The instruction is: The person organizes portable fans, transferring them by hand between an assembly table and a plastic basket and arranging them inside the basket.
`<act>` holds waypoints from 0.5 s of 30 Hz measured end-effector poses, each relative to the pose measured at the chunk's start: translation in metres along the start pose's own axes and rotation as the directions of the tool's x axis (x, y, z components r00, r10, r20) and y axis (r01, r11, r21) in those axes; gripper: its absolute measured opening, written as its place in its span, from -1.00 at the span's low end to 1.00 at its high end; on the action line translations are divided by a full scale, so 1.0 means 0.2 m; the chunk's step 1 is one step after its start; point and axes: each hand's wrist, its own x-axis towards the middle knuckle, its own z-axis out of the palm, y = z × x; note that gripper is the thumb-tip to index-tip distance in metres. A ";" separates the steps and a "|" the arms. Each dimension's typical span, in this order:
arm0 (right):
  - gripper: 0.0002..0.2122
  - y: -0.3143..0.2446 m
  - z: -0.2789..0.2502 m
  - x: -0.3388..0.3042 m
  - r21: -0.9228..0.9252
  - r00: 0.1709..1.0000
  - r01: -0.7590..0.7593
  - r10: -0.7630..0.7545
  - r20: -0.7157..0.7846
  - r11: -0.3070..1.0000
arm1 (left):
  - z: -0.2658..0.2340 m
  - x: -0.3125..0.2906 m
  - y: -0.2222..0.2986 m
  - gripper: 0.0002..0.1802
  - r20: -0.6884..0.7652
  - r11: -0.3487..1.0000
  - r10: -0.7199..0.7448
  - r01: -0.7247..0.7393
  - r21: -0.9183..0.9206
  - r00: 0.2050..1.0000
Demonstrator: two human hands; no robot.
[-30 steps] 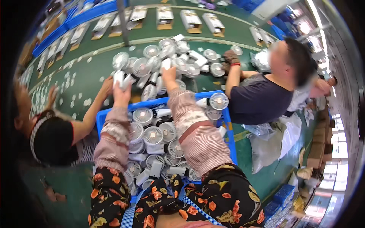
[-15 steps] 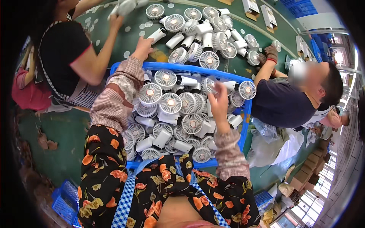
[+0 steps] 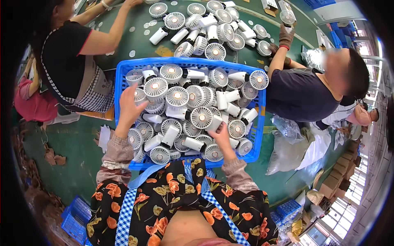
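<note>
A blue plastic crate (image 3: pixel 191 61) in front of me is heaped with small white handheld fans (image 3: pixel 177 96), each with a round grille and a short handle. My right hand (image 3: pixel 222 138) is over the near right part of the heap, its fingers closed on the white handle of a handheld fan (image 3: pixel 202 117). My left hand (image 3: pixel 129 107), empty with fingers apart, is above the crate's left side, close to several fans there.
More fans (image 3: pixel 215 52) lie on the green table (image 3: pixel 135 41) beyond the crate, among small clear discs. A person in black (image 3: pixel 67 49) works at the left. At the right, a gloved person (image 3: pixel 305 96) holds up a fan (image 3: pixel 287 17). Another blue basket (image 3: pixel 76 219) is at lower left.
My left hand has come back from the table to the crate's left side. My right hand has moved nearer and gripped a fan handle. The gloved person's fan has risen.
</note>
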 end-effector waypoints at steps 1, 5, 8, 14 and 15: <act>-0.27 0.06 0.04 0.02 -0.175 0.997 0.021 -0.034 -0.070 0.984 | 0.02 -0.02 -0.02 -0.20 0.012 0.974 0.101 -0.101 0.202 0.995; -0.25 0.05 0.09 0.04 -0.358 0.970 -0.013 -0.075 -0.231 0.934 | 0.03 0.01 0.01 -0.20 0.060 0.942 -0.020 -0.001 0.336 0.998; -0.36 0.02 0.08 -0.01 -0.316 0.976 0.006 -0.075 -0.207 0.949 | 0.02 0.00 -0.02 -0.31 0.059 0.935 0.013 -0.033 0.354 0.998; -0.58 -0.12 0.11 -0.13 -0.201 0.948 0.234 -0.269 -0.170 0.951 | -0.13 -0.06 -0.04 -0.52 -0.018 0.981 0.023 -0.019 0.193 1.000; -0.58 -0.15 0.10 -0.15 -0.163 0.939 0.280 -0.305 -0.158 0.946 | -0.17 -0.07 -0.04 -0.52 -0.022 0.981 0.027 -0.022 0.193 0.999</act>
